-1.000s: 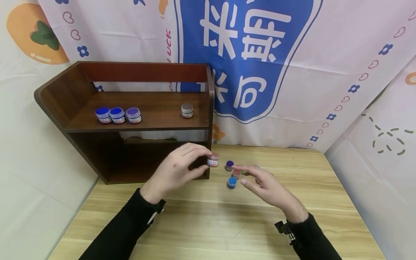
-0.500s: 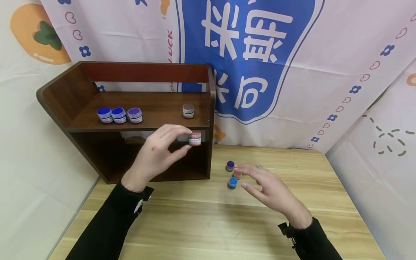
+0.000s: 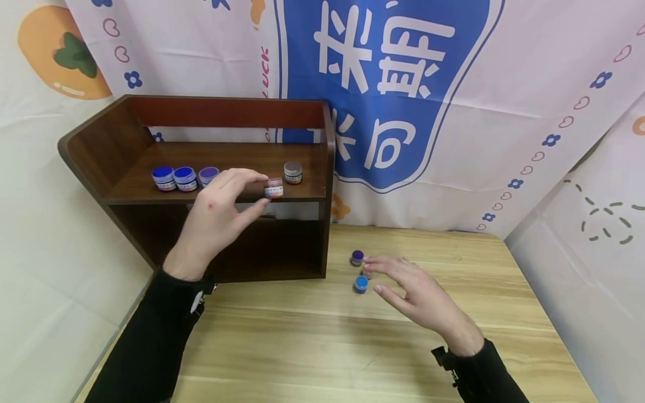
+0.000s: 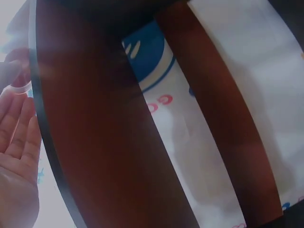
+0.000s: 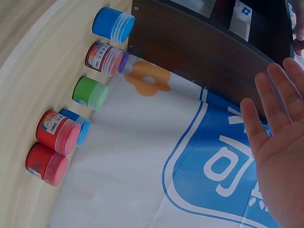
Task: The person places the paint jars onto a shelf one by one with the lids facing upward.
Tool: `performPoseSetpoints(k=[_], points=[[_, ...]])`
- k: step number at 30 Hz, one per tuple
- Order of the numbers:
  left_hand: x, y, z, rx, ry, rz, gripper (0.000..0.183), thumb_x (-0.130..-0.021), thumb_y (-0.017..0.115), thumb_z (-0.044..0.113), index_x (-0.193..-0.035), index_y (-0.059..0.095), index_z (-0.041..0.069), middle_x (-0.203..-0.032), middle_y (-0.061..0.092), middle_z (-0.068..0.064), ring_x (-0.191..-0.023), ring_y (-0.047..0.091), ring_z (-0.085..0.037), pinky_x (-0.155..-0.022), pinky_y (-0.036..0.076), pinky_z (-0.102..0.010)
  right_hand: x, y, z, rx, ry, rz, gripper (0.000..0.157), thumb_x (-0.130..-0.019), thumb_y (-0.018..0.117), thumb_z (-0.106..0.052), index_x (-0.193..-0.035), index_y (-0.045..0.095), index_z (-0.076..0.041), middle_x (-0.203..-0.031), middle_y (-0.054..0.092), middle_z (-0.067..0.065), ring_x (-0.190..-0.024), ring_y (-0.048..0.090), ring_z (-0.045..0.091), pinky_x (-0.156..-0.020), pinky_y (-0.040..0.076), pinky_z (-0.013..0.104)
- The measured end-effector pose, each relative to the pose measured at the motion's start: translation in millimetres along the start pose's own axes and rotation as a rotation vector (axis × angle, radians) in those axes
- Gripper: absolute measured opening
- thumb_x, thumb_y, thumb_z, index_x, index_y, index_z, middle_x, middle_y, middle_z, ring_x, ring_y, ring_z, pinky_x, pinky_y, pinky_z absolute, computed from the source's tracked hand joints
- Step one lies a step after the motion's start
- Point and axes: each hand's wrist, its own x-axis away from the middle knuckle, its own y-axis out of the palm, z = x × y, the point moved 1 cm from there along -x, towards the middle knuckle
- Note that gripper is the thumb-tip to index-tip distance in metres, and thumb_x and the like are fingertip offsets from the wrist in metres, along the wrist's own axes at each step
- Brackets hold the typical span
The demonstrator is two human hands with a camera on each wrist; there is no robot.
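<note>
My left hand (image 3: 214,215) pinches a small paint jar with a pinkish-red lid (image 3: 274,190) between fingertips and thumb, at the front edge of the upper shelf. In the left wrist view only part of that hand (image 4: 18,142) and the jar's reddish lid (image 4: 20,80) show, washed out by glare. Right of it on the shelf stands a grey-lidded jar (image 3: 293,173). My right hand (image 3: 420,294) hovers palm down over the table, fingers loosely extended and holding nothing, and partly covers a pinkish jar (image 3: 367,274). Beside its fingertips are a purple-lidded jar (image 3: 357,257) and a blue-lidded jar (image 3: 360,284).
Three blue- and purple-lidded jars (image 3: 185,179) line the left of the dark wooden shelf unit (image 3: 242,151), the purple one partly behind my left hand. In the right wrist view, a green jar (image 5: 90,93) and red jars (image 5: 58,132) also stand on the wooden table (image 5: 28,85).
My left hand has carried the jar up and leftward, from beside the shelf unit's lower right corner to the upper shelf's front edge. My right hand has barely moved; its fingers straightened a little.
</note>
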Motion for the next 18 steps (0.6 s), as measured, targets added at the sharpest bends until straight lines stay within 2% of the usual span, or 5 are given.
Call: performPoseSetpoints(k=[6,12,18], points=[[-2.5,-5.9,-7.9,-0.036,-0.024,-0.007,0.049,-0.100,0.095,0.009,-0.145,0.075,0.004,-0.145,0.079,-0.018,-0.136,0.074,-0.036,-0.121,0.062,-0.061,0.5,1.3,1.5,-0.005,0.001,-0.008,0.041,-0.115,0.075,-0.016,-0.156,0.073,-0.024,-0.164,0.074,0.000,-0.153,0.071,0.026,-0.126,0.059,0.063],[-4.6,-8.8,-9.0,-0.047,-0.043,-0.037,0.051,-0.100,0.095,0.009,-0.147,0.075,0.006,-0.146,0.077,-0.017,-0.135,0.073,-0.036,-0.120,0.063,-0.062,1.5,4.2,4.4,-0.012,0.000,-0.014,0.041,-0.116,0.074,-0.015,-0.155,0.073,-0.025,-0.164,0.074,-0.001,-0.153,0.071,0.027,-0.125,0.060,0.062],[-5.8,-9.6,-7.7,-0.081,-0.012,-0.056,0.051,-0.101,0.094,0.010,-0.148,0.077,0.011,-0.144,0.075,-0.018,-0.130,0.071,-0.038,-0.114,0.066,-0.061,2.0,6.1,5.7,-0.025,-0.005,-0.013,0.042,-0.115,0.075,-0.014,-0.155,0.073,-0.025,-0.161,0.076,0.002,-0.151,0.072,0.028,-0.124,0.061,0.061]])
